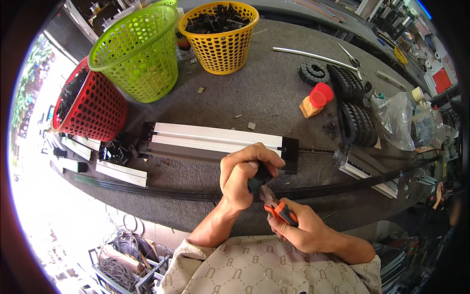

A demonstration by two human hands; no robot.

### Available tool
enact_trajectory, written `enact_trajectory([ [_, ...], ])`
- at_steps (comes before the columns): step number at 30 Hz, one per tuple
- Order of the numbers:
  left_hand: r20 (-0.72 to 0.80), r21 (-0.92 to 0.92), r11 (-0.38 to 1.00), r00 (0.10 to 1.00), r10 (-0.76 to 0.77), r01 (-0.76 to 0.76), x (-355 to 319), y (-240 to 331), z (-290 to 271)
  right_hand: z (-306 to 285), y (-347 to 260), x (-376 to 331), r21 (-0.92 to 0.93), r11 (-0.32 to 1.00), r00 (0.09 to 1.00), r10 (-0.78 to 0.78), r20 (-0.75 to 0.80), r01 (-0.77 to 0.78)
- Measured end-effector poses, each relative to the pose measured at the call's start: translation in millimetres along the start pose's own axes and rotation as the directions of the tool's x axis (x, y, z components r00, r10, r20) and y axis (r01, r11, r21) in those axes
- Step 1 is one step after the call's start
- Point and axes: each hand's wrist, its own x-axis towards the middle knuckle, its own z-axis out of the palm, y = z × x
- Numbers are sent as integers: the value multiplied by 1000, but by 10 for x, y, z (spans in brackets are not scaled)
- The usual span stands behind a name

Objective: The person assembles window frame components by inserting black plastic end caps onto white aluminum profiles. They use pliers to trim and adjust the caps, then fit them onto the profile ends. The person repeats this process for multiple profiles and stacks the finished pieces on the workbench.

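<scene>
Closed around a small black part [258, 177], my left hand [240, 177] is held over the near side of the workbench. My right hand [303, 226] grips pliers [280, 210] with orange and black handles, their metal jaws up against the lower end of the black part. Much of that part is hidden by my fingers, so its exact kind does not show. Just beyond my left hand lies a white and grey metal profile [215, 138] with black end pieces [290, 154].
Red [93, 110], green [147, 59] and yellow [220, 49] baskets stand at the back left, the red and yellow holding black parts. Black cable-chain pieces [356, 122] and a red-lidded jar [313, 101] are at right. Long black strips [186, 194] run along the near edge.
</scene>
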Motion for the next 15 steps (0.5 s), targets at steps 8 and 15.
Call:
enact_trajectory([
  [8, -56, -151, 988, 998, -20, 11, -40, -23, 41, 51, 10, 12, -70, 997, 998, -38, -55, 34],
  [15, -67, -438, 898, 994, -80, 43, -34, -105, 116, 64, -21, 57, -181, 975, 979, -154, -136, 128],
])
